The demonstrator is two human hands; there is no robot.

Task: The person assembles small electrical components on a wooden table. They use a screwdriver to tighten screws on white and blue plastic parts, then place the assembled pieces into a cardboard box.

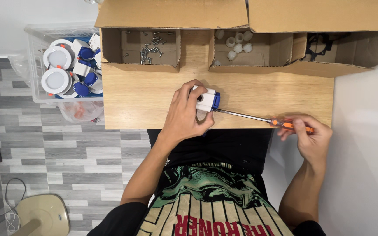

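Three cardboard boxes (pixel 141 48), one screwdriver (pixel 259 119), one clear bin (pixel 33 57), five white caps (pixel 237 43)

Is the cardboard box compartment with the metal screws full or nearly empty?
Nearly empty: the cardboard box compartment holds only a small scatter of metal screws, with bare cardboard floor showing around them.

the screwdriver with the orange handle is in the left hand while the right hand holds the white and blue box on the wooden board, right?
Not quite: the hands are swapped. The head view shows the screwdriver in the right hand, its tip at the white and blue box, which the left hand holds on the wooden board.
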